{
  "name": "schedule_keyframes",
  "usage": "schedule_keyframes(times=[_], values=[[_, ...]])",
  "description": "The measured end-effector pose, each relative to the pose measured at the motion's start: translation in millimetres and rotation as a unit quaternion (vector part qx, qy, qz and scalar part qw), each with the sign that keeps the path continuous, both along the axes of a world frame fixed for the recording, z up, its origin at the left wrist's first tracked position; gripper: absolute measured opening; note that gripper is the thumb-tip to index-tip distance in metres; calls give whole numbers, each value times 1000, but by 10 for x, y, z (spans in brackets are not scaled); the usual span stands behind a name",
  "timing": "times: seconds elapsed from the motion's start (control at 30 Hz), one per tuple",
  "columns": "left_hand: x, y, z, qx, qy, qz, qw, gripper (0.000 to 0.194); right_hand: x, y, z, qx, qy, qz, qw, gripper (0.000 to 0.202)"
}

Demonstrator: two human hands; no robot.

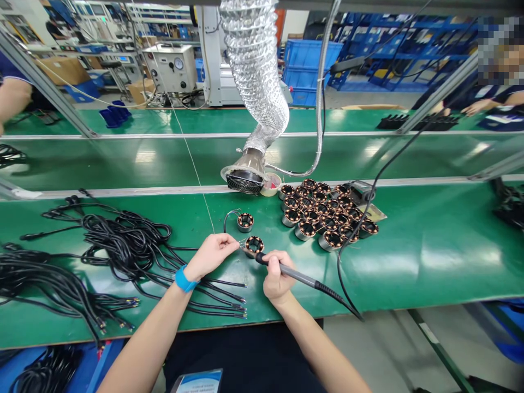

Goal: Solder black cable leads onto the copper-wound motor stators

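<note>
My right hand (pixel 279 275) grips a soldering iron (pixel 301 276), its tip pointing left at the near motor stator (pixel 254 245). That stator is a metal ring with copper windings, standing on the green bench. On its left side, my left hand (pixel 213 252) pinches something thin by the stator's fine wire ends; a black cable runs in from the left behind this hand. Which wire or solder strand the fingertips hold is too small to tell. A blue band is on my left wrist. Just behind stands a second stator (pixel 245 222) with a black cable at its left.
Several stators (pixel 323 210) stand grouped at the right. Black cables (pixel 123 240) lie heaped at the left. A fume extraction hood (pixel 245 174) on a silver duct hangs over the back, beside a tape roll (pixel 271 184). The iron's cord loops at the right. Other people sit beyond.
</note>
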State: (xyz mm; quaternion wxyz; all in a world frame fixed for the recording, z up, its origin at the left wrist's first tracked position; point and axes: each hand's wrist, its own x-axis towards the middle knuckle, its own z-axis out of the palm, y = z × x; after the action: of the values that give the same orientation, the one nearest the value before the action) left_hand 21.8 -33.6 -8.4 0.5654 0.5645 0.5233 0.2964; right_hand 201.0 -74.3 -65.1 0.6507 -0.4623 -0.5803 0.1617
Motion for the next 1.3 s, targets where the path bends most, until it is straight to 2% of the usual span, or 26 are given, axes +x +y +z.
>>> schedule_keyframes(times=[0.23, 0.53, 0.73, 0.97, 1.3], values=[[-6, 11, -30, 7, 1, -2, 1000, 41, 2, -9, 0, 3, 3, -2, 1000, 24], [-14, 18, -61, 7, 3, -7, 1000, 40, -4, -18, 7, 13, 11, -38, 999, 26], [-12, 16, -54, 8, -4, -7, 1000, 40, 3, -10, 1, -9, 2, -6, 1000, 25], [-15, 11, -55, 8, -3, -5, 1000, 39, -6, -11, 7, 33, 38, -20, 999, 22], [-10, 22, -60, 8, 6, -5, 1000, 39, -9, -21, 11, 24, 41, -24, 999, 24]])
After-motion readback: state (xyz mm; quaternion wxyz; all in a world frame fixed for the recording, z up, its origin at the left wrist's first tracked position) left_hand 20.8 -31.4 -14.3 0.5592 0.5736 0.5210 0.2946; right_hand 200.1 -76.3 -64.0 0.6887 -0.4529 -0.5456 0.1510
